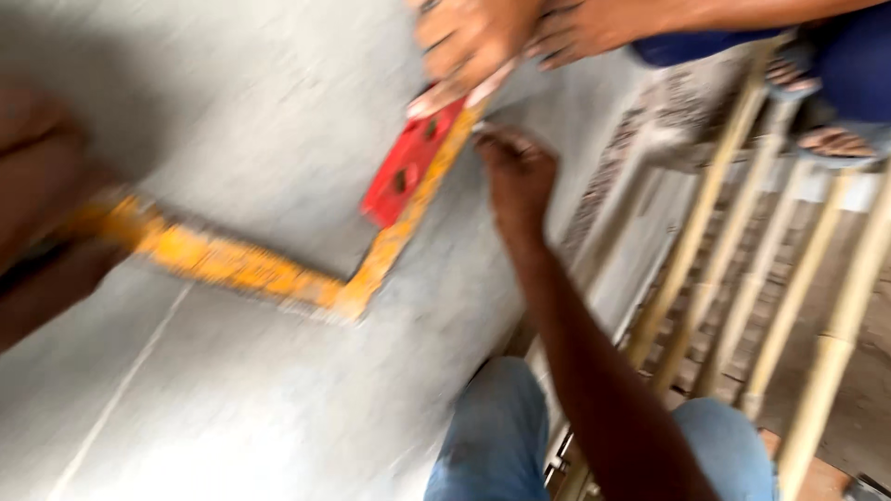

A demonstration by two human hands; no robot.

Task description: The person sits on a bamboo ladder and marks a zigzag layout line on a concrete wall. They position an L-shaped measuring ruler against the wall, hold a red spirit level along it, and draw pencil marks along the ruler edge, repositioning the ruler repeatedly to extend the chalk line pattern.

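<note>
The whole view is blurred by motion. A yellow L-shaped square [278, 274] lies flat on a grey sheet [251, 111]. My left hand [37, 186] covers the end of its long arm at the far left and holds it down. My right hand [515, 172] is closed just right of the short arm, pinching a thin pencil-like stick [483, 128] whose tip meets the square's edge. A red block [408, 167] with holes lies against the short arm. Another person's hands [483, 42] press on the top of the block and the square.
Several bamboo poles [705, 204] slant along the right side over a brick floor. The other person's sandalled feet [835, 139] stand at the top right. My knees in blue jeans [492, 427] are at the bottom, by the sheet's edge.
</note>
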